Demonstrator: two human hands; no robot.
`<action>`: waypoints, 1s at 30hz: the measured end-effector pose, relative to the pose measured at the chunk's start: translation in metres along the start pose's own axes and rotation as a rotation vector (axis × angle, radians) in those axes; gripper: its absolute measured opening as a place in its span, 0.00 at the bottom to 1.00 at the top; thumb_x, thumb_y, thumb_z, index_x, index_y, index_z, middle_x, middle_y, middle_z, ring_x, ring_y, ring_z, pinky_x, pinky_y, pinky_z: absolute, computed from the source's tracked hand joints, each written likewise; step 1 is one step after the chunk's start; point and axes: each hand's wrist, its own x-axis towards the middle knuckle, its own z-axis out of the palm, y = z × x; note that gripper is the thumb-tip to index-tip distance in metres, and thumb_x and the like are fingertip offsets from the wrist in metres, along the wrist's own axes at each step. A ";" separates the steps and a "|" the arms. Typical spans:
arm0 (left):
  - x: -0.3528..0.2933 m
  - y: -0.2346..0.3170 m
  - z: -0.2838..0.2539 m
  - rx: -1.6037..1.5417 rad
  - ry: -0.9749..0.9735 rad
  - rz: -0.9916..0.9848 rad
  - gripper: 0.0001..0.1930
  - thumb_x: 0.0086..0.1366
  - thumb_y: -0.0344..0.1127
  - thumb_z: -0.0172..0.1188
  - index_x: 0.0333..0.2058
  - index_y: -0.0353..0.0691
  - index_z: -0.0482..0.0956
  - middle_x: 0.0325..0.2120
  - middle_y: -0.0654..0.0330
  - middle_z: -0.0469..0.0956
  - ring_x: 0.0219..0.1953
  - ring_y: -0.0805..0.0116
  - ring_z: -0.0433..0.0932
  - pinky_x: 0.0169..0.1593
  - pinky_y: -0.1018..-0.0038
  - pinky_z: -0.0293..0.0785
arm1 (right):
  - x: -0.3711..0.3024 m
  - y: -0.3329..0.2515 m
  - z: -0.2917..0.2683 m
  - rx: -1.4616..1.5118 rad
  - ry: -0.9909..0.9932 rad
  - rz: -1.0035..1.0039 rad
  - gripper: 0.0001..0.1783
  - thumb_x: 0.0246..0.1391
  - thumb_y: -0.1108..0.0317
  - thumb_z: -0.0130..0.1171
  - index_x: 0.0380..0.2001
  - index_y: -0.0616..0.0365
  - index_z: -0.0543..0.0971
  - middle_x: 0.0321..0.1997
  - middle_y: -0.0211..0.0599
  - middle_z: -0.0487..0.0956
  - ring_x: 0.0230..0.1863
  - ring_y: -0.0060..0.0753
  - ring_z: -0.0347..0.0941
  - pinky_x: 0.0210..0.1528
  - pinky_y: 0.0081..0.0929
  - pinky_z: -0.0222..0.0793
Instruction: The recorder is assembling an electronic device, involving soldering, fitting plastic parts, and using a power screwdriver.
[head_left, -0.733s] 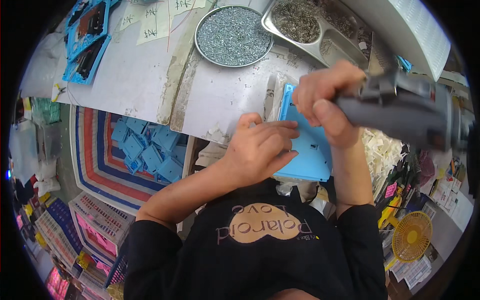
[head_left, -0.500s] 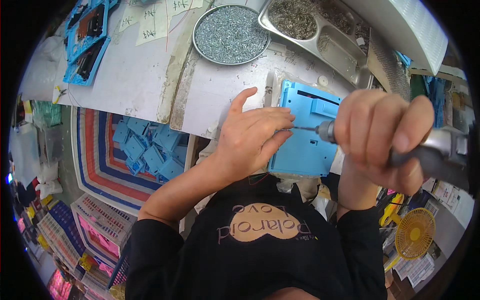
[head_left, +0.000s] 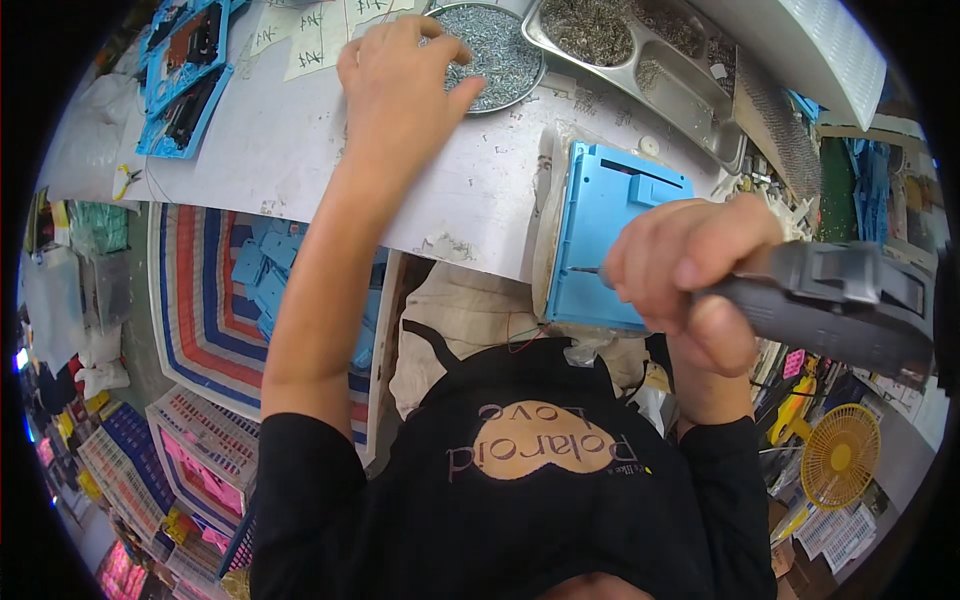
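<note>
My left hand [head_left: 400, 95] reaches over the left rim of a round metal dish [head_left: 543, 72] filled with small silvery screws [head_left: 508, 62]. Its fingers are spread, with the thumb held apart. My right hand [head_left: 685, 265] is wrapped round a dark power screwdriver [head_left: 835, 310], which lies sideways with its thin bit pointing left. Under the bit is a flat light-blue plastic housing [head_left: 590, 215] with a slot and a raised block near its far end. Whether the tip touches the housing, I cannot tell. My right hand covers the housing's near right part.
A steel compartment tray [head_left: 690, 95] with small metal parts stands at the back right. Blue assemblies [head_left: 185, 120] and small pliers [head_left: 127, 182] lie at the far left. Below the table edge, a striped bag [head_left: 190, 300] holds blue pieces. A yellow fan [head_left: 840, 455] is at lower right.
My left hand has left the housing and moved up and left to the screw dish, its fingers spreading. My right hand and the screwdriver have shifted slightly left and nearer me.
</note>
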 end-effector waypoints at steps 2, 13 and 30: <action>0.004 -0.003 0.011 0.231 -0.083 -0.069 0.08 0.58 0.40 0.68 0.35 0.47 0.87 0.38 0.63 0.82 0.51 0.60 0.75 0.59 0.49 0.59 | -0.004 0.004 0.007 -0.023 0.022 0.040 0.14 0.58 0.61 0.64 0.35 0.54 0.69 0.15 0.25 0.69 0.15 0.24 0.66 0.22 0.28 0.65; 0.000 0.012 0.011 -0.097 0.006 0.010 0.08 0.61 0.37 0.64 0.26 0.41 0.79 0.30 0.61 0.79 0.38 0.56 0.77 0.50 0.57 0.64 | -0.011 0.026 0.005 -0.363 -0.175 -0.091 0.10 0.52 0.73 0.63 0.30 0.58 0.70 0.16 0.34 0.72 0.16 0.31 0.68 0.22 0.31 0.68; -0.076 0.103 -0.039 -0.622 -0.205 0.175 0.09 0.51 0.31 0.72 0.31 0.46 0.81 0.30 0.69 0.81 0.35 0.69 0.77 0.51 0.63 0.60 | -0.009 -0.013 -0.007 0.051 -0.166 -0.140 0.17 0.59 0.61 0.66 0.41 0.58 0.70 0.18 0.32 0.72 0.18 0.27 0.67 0.23 0.28 0.65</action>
